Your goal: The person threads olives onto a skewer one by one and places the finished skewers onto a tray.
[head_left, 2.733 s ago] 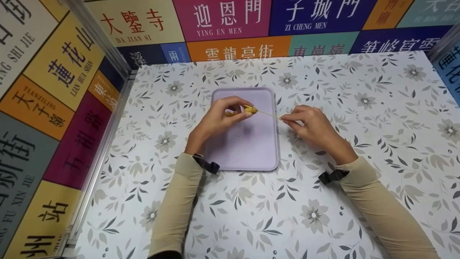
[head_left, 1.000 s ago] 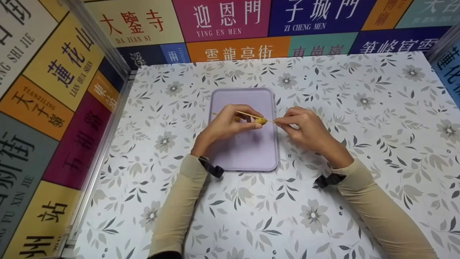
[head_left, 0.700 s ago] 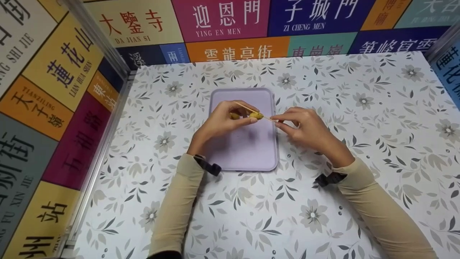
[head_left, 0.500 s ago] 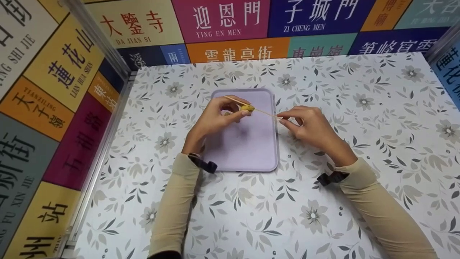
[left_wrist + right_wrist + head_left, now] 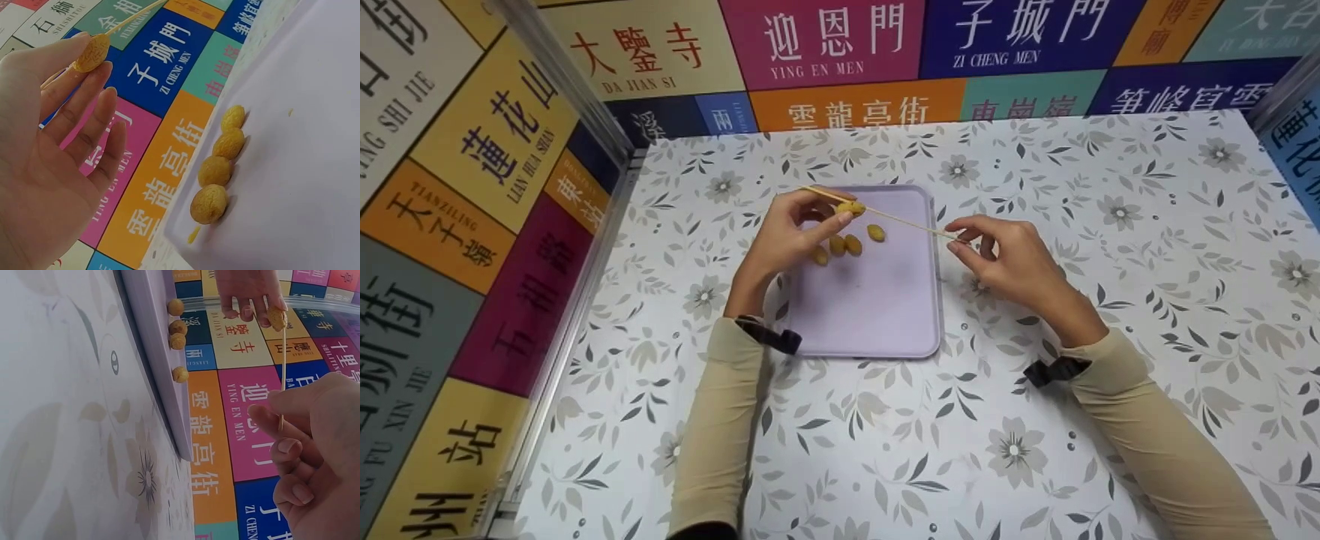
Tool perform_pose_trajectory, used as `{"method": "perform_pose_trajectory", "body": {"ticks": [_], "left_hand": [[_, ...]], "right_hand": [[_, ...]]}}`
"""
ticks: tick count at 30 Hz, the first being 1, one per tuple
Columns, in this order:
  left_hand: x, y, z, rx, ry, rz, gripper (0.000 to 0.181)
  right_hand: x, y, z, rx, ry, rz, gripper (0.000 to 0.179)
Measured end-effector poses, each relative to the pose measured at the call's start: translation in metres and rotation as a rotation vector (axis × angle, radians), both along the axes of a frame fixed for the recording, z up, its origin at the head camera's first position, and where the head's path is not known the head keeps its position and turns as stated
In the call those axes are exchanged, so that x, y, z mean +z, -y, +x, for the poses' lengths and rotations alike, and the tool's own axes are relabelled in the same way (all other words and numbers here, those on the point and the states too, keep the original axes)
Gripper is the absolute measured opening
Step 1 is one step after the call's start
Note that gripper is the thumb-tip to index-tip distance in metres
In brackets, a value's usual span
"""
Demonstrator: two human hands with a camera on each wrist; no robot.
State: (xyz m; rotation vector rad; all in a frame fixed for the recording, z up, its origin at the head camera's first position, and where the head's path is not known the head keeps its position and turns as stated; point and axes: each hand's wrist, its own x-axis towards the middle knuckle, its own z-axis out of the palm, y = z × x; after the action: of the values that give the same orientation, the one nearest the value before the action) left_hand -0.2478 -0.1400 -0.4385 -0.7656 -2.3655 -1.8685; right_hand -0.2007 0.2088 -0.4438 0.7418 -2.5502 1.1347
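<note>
My left hand (image 5: 787, 232) pinches a small, wrinkled, yellow-brown, fruit-like oval (image 5: 850, 208) between thumb and fingertips, above the tray's upper left part. A thin wooden skewer (image 5: 907, 222) runs through that oval and sticks out on both sides, as the left wrist view also shows. At the skewer's right end, my right hand (image 5: 1012, 247) pinches it between thumb and fingertips, just past the tray's right edge. Several similar loose ovals (image 5: 853, 244) lie on the lilac tray (image 5: 877, 307) below the left hand.
The tray rests on a table (image 5: 1020, 390) with a grey leaf and flower print. Colourful panels with large characters (image 5: 847, 45) stand along the back and sides. A small yellow crumb (image 5: 290, 112) lies on the tray in the left wrist view.
The left hand has moved left and away with the skewered oval, so a longer stretch of skewer shows between the hands. Loose ovals have come into sight. The right hand has shifted slightly right.
</note>
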Motion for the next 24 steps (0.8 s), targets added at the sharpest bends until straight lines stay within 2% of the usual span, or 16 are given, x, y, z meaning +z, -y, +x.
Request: {"method": "perform_pose_trajectory", "body": {"ticks": [7,15,24], "left_hand": [[0.0018,-0.0002,0.0012,0.0,0.006,0.002,0.026],[0.0028,0.0027,0.0012,0.046,-0.015,0.039,0.029],[-0.0001,-0.0005,0.0,0.021,0.006,0.093,0.024]], "right_hand": [[-0.0007,0.0004,-0.0009,0.006,0.008,-0.005,0.015],[0.0002,0.0005,0.0002,0.005,-0.026,0.006,0.007],[-0.002,-0.0001,-0.0013,0.029,-0.052,-0.006,0.009]]}}
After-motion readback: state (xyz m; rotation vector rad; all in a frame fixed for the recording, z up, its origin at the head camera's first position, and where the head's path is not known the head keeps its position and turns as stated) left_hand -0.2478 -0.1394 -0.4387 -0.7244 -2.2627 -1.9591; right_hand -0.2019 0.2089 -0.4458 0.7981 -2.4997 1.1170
